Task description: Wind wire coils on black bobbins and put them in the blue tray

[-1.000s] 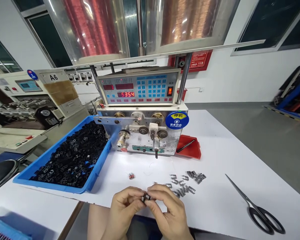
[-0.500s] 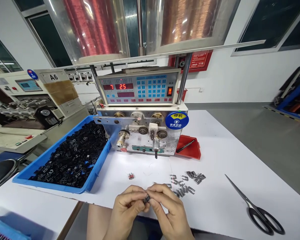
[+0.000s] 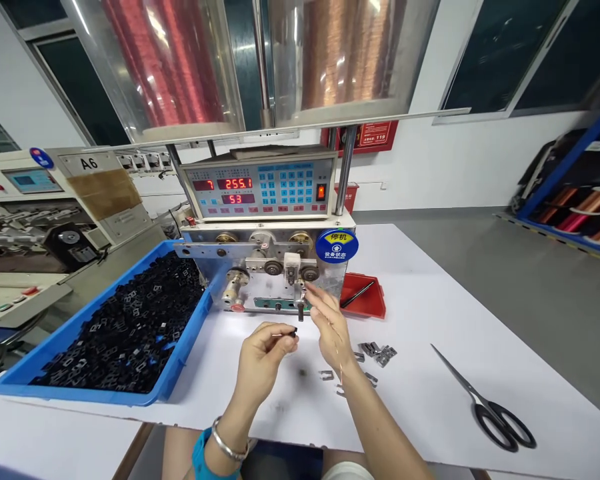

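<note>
My left hand (image 3: 266, 357) pinches a small black plastic part (image 3: 293, 332) between thumb and fingertips, above the table in front of the winding machine (image 3: 260, 267). My right hand (image 3: 334, 330) reaches up to the machine's spindle (image 3: 301, 308), its fingertips beside the shaft. A thin copper wire (image 3: 341, 370) runs down from those fingers along the hand and wrist; exactly how it is gripped is hard to see. Below and behind my right hand, several grey U-shaped metal pieces (image 3: 377, 352) lie on the white table, partly hidden by my forearm.
A blue tray (image 3: 173, 381) full of black plastic parts stands at the left. Beside the machine sits a red bin (image 3: 375, 307) with a black pen-like tool. Long scissors (image 3: 485, 403) lie at the right. Large wire spools (image 3: 165, 60) hang overhead.
My hands have come apart: the left lifted the black part away, the right went up to the spindle. The display changed and another red number lit. The view shifted slightly.
</note>
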Tool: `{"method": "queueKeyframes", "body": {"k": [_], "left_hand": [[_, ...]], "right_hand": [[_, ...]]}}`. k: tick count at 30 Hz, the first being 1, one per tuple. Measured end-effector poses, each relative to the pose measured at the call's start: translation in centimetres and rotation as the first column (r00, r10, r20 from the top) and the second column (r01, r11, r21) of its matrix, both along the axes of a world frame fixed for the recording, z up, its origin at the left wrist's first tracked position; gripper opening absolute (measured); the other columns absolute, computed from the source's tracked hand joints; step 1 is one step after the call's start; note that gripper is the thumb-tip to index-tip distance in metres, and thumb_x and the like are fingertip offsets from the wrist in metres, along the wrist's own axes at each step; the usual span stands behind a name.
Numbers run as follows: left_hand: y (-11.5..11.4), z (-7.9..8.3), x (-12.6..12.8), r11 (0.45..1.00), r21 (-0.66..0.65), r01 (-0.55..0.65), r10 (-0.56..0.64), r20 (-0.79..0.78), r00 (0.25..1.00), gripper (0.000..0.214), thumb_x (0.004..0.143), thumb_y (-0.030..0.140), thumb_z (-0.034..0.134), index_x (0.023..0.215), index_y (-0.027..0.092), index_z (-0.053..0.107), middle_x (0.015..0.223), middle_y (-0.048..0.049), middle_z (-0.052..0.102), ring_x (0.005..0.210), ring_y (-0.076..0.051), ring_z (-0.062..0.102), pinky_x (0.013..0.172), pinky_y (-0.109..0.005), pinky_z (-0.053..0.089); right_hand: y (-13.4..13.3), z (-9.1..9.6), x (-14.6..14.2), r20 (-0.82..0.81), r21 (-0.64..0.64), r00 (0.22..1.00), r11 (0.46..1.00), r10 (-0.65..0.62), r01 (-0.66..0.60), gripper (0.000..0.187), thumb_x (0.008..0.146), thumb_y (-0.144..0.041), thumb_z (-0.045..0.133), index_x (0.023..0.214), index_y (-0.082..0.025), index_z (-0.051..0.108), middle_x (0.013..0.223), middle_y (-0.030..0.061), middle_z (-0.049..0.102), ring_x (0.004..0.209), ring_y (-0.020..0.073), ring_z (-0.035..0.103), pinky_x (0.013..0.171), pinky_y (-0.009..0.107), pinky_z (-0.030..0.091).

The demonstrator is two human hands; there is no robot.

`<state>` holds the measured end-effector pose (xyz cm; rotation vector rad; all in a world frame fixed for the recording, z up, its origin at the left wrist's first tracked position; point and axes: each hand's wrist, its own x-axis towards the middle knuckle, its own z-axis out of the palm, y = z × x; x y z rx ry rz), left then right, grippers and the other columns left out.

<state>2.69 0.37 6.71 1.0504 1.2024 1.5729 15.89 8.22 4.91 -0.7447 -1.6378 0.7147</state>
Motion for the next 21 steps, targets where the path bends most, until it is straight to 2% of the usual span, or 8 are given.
{"method": "queueKeyframes", "body": {"k": [3,7,10,12,15,17,19,21], "left_hand": [[1.3,0.5,0.7,0.997,0.074,-0.009,0.019,-0.126,0.992,0.015,0.069,0.030,0.073,0.080,0.020,0.074,0.083,-0.0035,0.062,0.075,-0.018,0.063,0.070,-0.030,0.053],[1.3,0.6,1.4,0.988,0.148,-0.049,0.096,-0.325,0.941,0.013,0.075,0.027,0.068,0.084,0.021,0.074,0.083,-0.0049,0.064,0.077,-0.018,0.062,0.067,-0.027,0.052],[1.0,0.6,1.7,0.977,0.189,-0.097,0.167,-0.401,0.901,0.013,0.077,0.028,0.065,0.086,0.022,0.073,0.084,-0.0054,0.064,0.079,-0.018,0.062,0.068,-0.027,0.052],[1.2,0.5,1.8,0.975,0.187,-0.119,0.187,-0.409,0.893,0.014,0.077,0.029,0.065,0.086,0.022,0.072,0.086,-0.0056,0.065,0.081,-0.019,0.063,0.070,-0.028,0.052],[2.1,0.3,1.7,0.989,0.087,-0.118,0.138,-0.273,0.952,0.016,0.072,0.030,0.070,0.084,0.020,0.070,0.086,-0.0053,0.066,0.081,-0.019,0.064,0.073,-0.030,0.053],[3.0,0.3,1.5,0.996,-0.025,-0.081,0.080,-0.050,0.996,0.021,0.063,0.029,0.076,0.077,0.018,0.065,0.080,-0.0021,0.065,0.074,-0.016,0.065,0.073,-0.030,0.053],[4.0,0.3,1.3,0.995,-0.101,0.001,0.019,0.203,0.979,0.032,0.053,0.025,0.082,0.070,0.018,0.056,0.070,0.0032,0.063,0.068,-0.014,0.065,0.071,-0.031,0.053],[4.7,0.3,1.0,0.990,-0.106,0.097,-0.051,0.376,0.925,0.042,0.047,0.021,0.085,0.073,0.018,0.053,0.065,0.0074,0.060,0.066,-0.014,0.066,0.072,-0.032,0.054]], "right_hand": [[0.7,1.5,0.1,0.169,0.078,0.985,0.996,0.033,-0.047,0.039,0.095,-0.042,0.035,0.115,-0.028,0.065,0.131,0.0039,0.053,0.122,0.0261,0.039,0.103,0.051,0.030],[0.8,3.3,0.5,0.347,0.091,0.934,0.988,0.088,-0.126,0.043,0.096,-0.036,0.029,0.114,-0.025,0.066,0.126,0.0046,0.057,0.122,0.0265,0.036,0.101,0.050,0.032],[0.7,3.6,0.9,0.394,0.106,0.915,0.985,0.087,-0.139,0.040,0.096,-0.034,0.031,0.119,-0.024,0.062,0.129,0.0043,0.055,0.122,0.0258,0.038,0.101,0.049,0.033],[0.2,2.9,1.4,0.350,0.118,0.936,0.989,0.038,-0.084,0.038,0.096,-0.032,0.034,0.124,-0.023,0.058,0.131,0.0059,0.054,0.119,0.0248,0.041,0.100,0.047,0.035],[-1.2,0.5,3.2,0.282,0.077,0.955,0.994,-0.092,0.073,0.033,0.092,-0.030,0.043,0.119,-0.021,0.060,0.115,0.0083,0.062,0.107,0.0241,0.051,0.091,0.042,0.044],[-2.4,-1.6,4.7,0.320,0.041,0.933,0.986,-0.164,0.159,0.027,0.089,-0.029,0.048,0.110,-0.022,0.064,0.101,0.0082,0.065,0.096,0.0244,0.055,0.081,0.040,0.048],[-3.7,-3.4,6.0,0.381,0.043,0.901,0.977,-0.208,0.208,0.021,0.088,-0.026,0.051,0.101,-0.021,0.067,0.091,0.0075,0.066,0.087,0.0238,0.056,0.075,0.039,0.049],[-4.8,-4.7,6.3,0.431,0.077,0.873,0.973,-0.229,0.217,0.018,0.087,-0.022,0.051,0.094,-0.020,0.068,0.084,0.0066,0.065,0.082,0.0226,0.055,0.072,0.038,0.048]]}}
